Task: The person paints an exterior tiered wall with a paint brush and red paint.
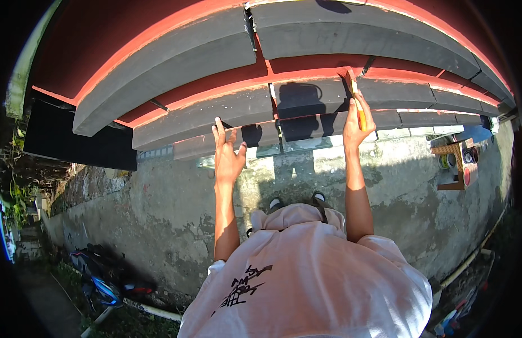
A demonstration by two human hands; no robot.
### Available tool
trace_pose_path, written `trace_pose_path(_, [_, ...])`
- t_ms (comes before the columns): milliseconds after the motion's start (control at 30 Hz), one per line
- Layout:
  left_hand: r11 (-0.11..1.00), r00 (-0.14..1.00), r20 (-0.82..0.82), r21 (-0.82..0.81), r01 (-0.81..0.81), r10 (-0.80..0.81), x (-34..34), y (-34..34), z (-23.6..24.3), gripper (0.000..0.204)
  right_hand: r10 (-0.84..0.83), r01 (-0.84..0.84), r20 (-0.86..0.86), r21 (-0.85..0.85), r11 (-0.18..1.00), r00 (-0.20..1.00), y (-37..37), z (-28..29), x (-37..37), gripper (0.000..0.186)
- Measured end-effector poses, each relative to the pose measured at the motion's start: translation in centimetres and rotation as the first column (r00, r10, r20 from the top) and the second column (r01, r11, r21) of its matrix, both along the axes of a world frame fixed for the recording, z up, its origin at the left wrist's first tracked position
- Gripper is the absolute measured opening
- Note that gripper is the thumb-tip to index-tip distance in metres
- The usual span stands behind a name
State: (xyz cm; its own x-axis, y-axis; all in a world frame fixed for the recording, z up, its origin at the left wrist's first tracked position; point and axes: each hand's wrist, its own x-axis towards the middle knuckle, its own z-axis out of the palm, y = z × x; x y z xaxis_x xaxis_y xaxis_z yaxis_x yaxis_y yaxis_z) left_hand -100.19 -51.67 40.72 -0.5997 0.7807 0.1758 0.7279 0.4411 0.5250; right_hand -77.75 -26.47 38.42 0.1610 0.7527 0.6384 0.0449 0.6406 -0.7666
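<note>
We face a wall (176,34) of red bands and long grey slabs (216,110), stepped like ledges and bent by the lens. Below it lies a cracked, stained concrete floor (159,208), half in sun, with our shadow falling across wall and floor. At the right, on the floor, stands a small wooden crate (455,163) holding round tins, one with a red lid; what is inside them we cannot tell. A blue bag (97,279) and a white pipe (154,310) lie at lower left. Our right hand (357,121) has its grip clamped on a brush (355,98) with an orange handle, its tip touching the red band between two slabs. Our left hand (227,152) rests flat on a slab's edge, fingers spread apart, holding nothing.
</note>
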Motion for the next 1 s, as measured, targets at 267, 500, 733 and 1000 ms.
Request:
trace_pose_path(267, [0.978, 0.999, 0.011, 0.201, -0.045, 0.043, 4.9, 3.5, -0.6, 0.085, 0.227, -0.236, 0.115, 0.067, 0.97, 0.967, 1.2, 1.6, 4.1, 0.024])
trace_pose_path(500, [0.996, 0.999, -0.025, 0.084, -0.022, 0.024, 7.2, 5.5, -1.3, 0.09, 0.226, -0.226, 0.039, -0.004, 0.974, 0.973, 6.4, 1.4, 5.6, 0.022])
trace_pose_path(733, [0.998, 0.998, 0.003, -0.013, -0.064, 0.064, 7.2, 5.9, -0.5, 0.088, 0.225, -0.227, -0.038, -0.063, 0.972, 0.974, 7.7, 0.5, 7.7, 0.022])
trace_pose_path(1000, [0.998, 0.998, -0.004, 0.005, -0.068, 0.068, 7.6, 6.0, 0.4, 0.086, 0.172, -0.176, -0.055, -0.081, 0.981, 0.984, 6.9, 0.1, 8.6, 0.024])
